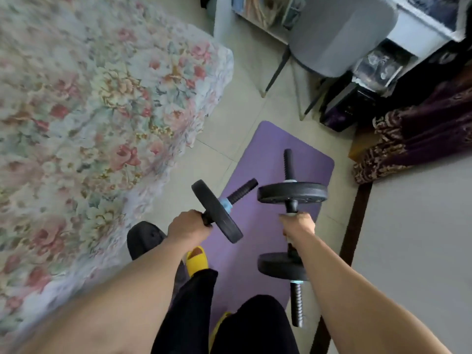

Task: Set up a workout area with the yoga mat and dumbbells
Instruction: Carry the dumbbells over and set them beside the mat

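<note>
A purple yoga mat (258, 162) lies unrolled on the tiled floor, running from under my feet toward the chair. My left hand (187, 227) grips the handle of a black dumbbell (217, 212) with round plates and a blue collar, held tilted over the mat's left edge. Its rear plate shows behind my wrist. My right hand (297, 223) grips a second black dumbbell (292, 192), held nearly upright above the mat's right side, one plate above the hand and one below. My feet in yellow slippers stand on the mat's near end.
A bed with a floral cover (89, 111) fills the left side. A grey chair (339, 34) stands beyond the mat's far end, with a white desk and dark boxes behind. A dark patterned curtain (421, 134) hangs at the right. A dark floor strip borders the mat's right.
</note>
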